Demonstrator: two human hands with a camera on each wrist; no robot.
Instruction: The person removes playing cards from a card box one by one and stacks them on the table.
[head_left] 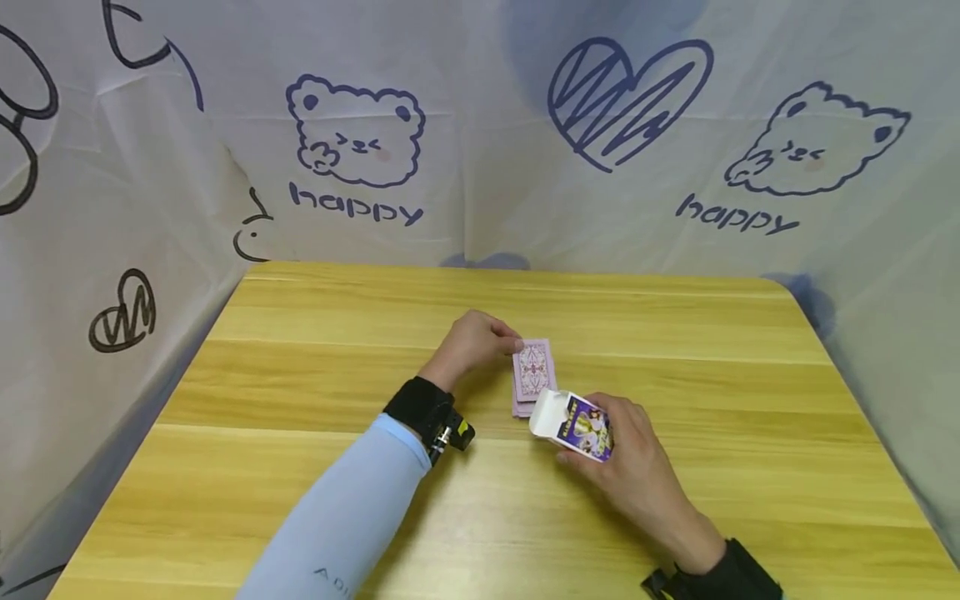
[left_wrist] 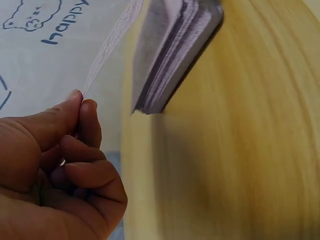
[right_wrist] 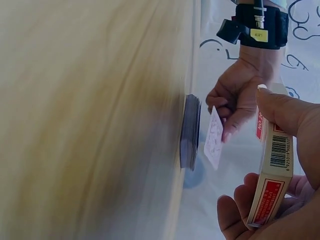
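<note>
My left hand (head_left: 477, 340) pinches a single playing card (right_wrist: 214, 139) between thumb and forefinger, raised above the deck. The deck of cards (left_wrist: 172, 60) lies in a stack on the table; in the head view the held card overlaps it, showing a pink patterned back. My right hand (head_left: 633, 462) grips a small card box (head_left: 587, 429) with a purple picture front, its white end flap standing open toward the deck. In the right wrist view the box (right_wrist: 274, 170) shows a barcode and red labels along its side, between thumb and fingers.
The wooden table (head_left: 300, 375) has a light wood grain. Behind it hangs a pale cloth (head_left: 495, 125) with drawn bears, hearts and lettering; more cloth hangs at the left and right sides.
</note>
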